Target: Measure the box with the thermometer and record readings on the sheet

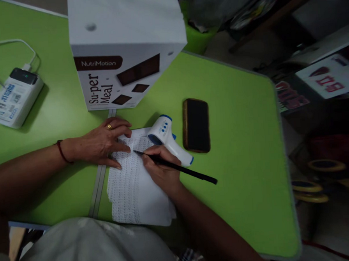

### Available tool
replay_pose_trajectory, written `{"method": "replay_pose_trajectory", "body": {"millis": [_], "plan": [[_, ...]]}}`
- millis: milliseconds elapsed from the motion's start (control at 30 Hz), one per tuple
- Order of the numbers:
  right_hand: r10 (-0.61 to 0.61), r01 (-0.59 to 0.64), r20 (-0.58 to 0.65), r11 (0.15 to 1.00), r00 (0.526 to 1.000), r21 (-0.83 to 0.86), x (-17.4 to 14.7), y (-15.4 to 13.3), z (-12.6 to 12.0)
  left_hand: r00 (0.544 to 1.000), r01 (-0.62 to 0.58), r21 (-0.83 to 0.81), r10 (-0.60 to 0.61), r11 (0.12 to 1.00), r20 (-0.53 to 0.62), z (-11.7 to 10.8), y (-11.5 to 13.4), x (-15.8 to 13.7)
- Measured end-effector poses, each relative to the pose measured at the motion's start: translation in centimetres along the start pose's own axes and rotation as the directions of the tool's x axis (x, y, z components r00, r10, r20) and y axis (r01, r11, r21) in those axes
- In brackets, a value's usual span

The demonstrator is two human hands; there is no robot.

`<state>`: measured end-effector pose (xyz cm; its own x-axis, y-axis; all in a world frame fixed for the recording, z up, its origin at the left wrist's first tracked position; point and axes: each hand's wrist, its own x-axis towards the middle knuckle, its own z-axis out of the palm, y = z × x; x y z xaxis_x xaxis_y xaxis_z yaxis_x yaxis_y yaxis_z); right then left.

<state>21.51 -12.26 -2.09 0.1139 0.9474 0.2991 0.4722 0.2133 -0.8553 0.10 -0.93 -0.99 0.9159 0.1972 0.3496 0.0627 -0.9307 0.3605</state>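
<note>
A stack of white paper sheets (150, 196) lies in front of me, its left part covered with rows of small handwriting. My right hand (161, 168) is closed round a long black pen (191, 172), and the tip points down at the top sheet. Fingers spread, my left hand (105, 142) rests on the upper left edge of the paper, close to the pen tip. A white and blue infrared thermometer (166, 136) lies at the top right of the sheets, just behind my right hand, which partly hides its handle.
On the green table (242, 205) a tall white box (127, 74) stands beyond the paper. A phone in a brown case (197, 125) lies right of the thermometer. Far left is a white power bank (16, 98) with a cable (10, 41). A metal seam (97, 189) crosses the table.
</note>
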Motion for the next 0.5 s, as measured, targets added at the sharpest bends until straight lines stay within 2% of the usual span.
{"method": "replay_pose_trajectory", "body": {"millis": [367, 500], "plan": [[-0.008, 0.007, -0.059, 1.0, 0.998, -0.006, 0.19, -0.1, 0.05, 1.0, -0.014, 0.006, 0.014, 1.0, -0.013, 0.03, -0.07, -0.06], [0.0, -0.001, -0.036, 1.0, 0.999, -0.007, 0.21, -0.19, -0.01, 1.0, -0.008, -0.001, 0.008, 1.0, -0.007, 0.03, -0.08, -0.04]]}}
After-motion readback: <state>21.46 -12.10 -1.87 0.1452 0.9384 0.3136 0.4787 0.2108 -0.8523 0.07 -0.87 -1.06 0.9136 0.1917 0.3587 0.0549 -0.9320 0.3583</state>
